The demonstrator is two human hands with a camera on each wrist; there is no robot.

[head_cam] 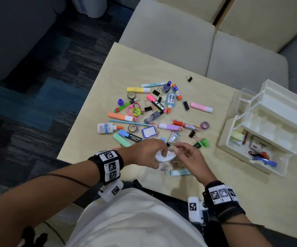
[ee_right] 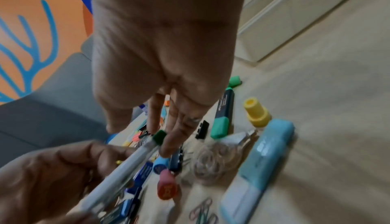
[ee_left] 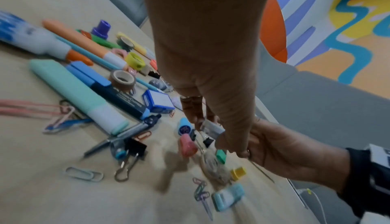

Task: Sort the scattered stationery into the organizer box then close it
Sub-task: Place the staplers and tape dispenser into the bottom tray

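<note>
Near the front edge of the table point(head_cam: 251, 193) my left hand point(head_cam: 149, 152) grips a flat white lid-like piece point(head_cam: 163, 157), which runs edge-on through the right wrist view point(ee_right: 118, 174). The fingers point(ee_right: 168, 136) of my right hand point(head_cam: 188, 155) are fairly straight and touch its far end, where a small dark green piece point(ee_right: 159, 136) sits. Below them stands a small clear tub of paper clips point(head_cam: 177, 164) point(ee_right: 209, 166). Highlighters, glue bottles, tape rolls, scissors and binder clips lie scattered point(head_cam: 153, 113). The white tiered organizer box point(head_cam: 286, 107) stands open at the right, with several items in its bottom compartment.
A light blue highlighter point(head_cam: 179, 172) and loose paper clips point(head_cam: 163, 168) lie just in front of my hands. A green-capped marker point(head_cam: 202, 143) is to the right, and a lone black binder clip point(head_cam: 189, 78) lies far back. Grey seat cushions point(head_cam: 171, 38) border the table's far side.
</note>
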